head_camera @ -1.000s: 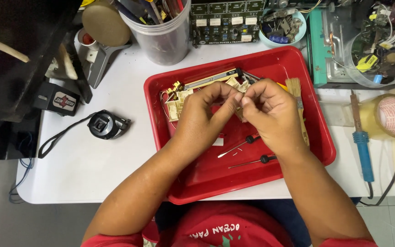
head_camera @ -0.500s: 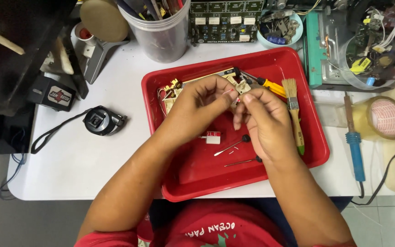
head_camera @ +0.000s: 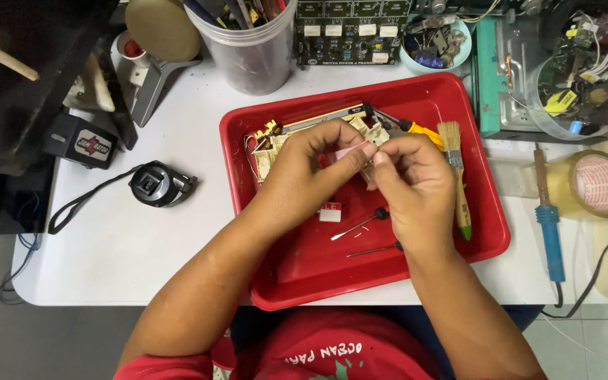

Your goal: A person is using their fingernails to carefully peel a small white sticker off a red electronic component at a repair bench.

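- Since half a second ago the two hands have stayed together over the red tray [head_camera: 488, 232], and a small pink piece [head_camera: 352, 150] now shows between the fingertips where a pale part was pinched before; the small white block [head_camera: 330, 212] lies on the tray floor just below the hands as it did.
- Nearest, the person's red shirt [head_camera: 332, 348] fills the bottom edge, with both forearms reaching up over the near rim of the tray.
- On the tray floor below the right wrist lie two thin black-headed pins [head_camera: 371, 232], close to each other and apart from the white block.
- The left hand [head_camera: 304, 172] is closed in a pinch, thumb and fingers holding the pink piece at its left end.
- The right hand [head_camera: 413, 179] is likewise curled shut, its fingertips meeting the same pink piece from the right, so the piece is held above the middle of the tray.
- Just right of the right hand, a paintbrush [head_camera: 459, 183] with a green-tipped handle lies lengthwise in the tray.
- Behind the hands, a cream-coloured board with gold contacts [head_camera: 269, 144] and a yellow-handled tool [head_camera: 422, 131] lie near the far wall of the tray.
- On the white table [head_camera: 142, 253], a black tape measure [head_camera: 156, 184] sits left of the tray and a blue soldering iron [head_camera: 549, 225] right of it.
- Farthest, a clear plastic tub of tools [head_camera: 251, 49] stands beyond the tray.
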